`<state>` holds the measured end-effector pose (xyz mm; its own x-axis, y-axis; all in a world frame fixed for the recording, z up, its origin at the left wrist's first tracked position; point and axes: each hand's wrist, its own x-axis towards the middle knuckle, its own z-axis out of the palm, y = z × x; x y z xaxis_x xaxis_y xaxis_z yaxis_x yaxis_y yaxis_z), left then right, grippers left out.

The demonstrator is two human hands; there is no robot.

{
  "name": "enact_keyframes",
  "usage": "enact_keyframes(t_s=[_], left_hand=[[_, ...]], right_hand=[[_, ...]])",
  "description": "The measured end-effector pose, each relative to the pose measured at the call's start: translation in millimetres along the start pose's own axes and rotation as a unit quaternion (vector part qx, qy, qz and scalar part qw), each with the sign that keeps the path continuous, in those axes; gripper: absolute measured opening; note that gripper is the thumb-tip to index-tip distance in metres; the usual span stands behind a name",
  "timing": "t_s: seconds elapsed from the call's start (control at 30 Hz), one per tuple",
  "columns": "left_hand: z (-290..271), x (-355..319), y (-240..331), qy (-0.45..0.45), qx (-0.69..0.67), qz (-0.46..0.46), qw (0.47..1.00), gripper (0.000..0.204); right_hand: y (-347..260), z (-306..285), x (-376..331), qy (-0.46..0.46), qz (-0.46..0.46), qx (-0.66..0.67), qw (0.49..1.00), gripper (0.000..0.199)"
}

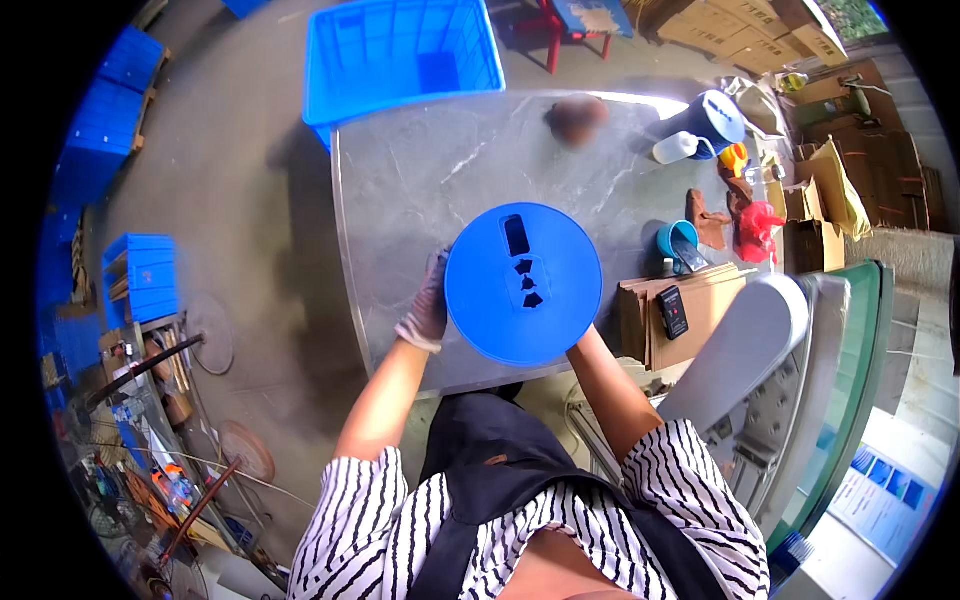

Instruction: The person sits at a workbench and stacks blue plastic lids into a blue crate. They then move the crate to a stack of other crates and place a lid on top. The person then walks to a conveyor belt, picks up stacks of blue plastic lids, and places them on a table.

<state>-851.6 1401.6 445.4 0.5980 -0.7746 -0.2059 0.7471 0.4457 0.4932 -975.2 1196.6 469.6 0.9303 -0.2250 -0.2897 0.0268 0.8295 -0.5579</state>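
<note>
Above the near part of the table is a round blue piece, its flat face toward me. That face has a long slot and several small dark cutouts; how deep the piece is, I cannot see. My left hand, in a pale glove, is closed against its left side, with some fingers hidden by it. My right forearm reaches under the lower right edge, and of my right hand only the wrist end shows. The fingers of that hand are hidden behind the blue piece.
The grey marbled table holds a blue cylinder, a white bottle, a light blue cup, a red plastic bag and a phone on cardboard. A large blue crate stands beyond.
</note>
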Motion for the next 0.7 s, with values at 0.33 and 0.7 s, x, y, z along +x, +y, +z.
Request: enact_keyframes(t_s=[0.33,0.7], left_hand=[[-49,166,28,0.043,0.056,0.033,0.997,0.05],[-81,213,24,0.028,0.0,0.014,1.0,0.044]], right_hand=[[-32,-18,156,0.066,-0.024,-0.097,0.993,0.051],[-30,-48,205,0.167,-0.068,-0.035,0.983,0.055]])
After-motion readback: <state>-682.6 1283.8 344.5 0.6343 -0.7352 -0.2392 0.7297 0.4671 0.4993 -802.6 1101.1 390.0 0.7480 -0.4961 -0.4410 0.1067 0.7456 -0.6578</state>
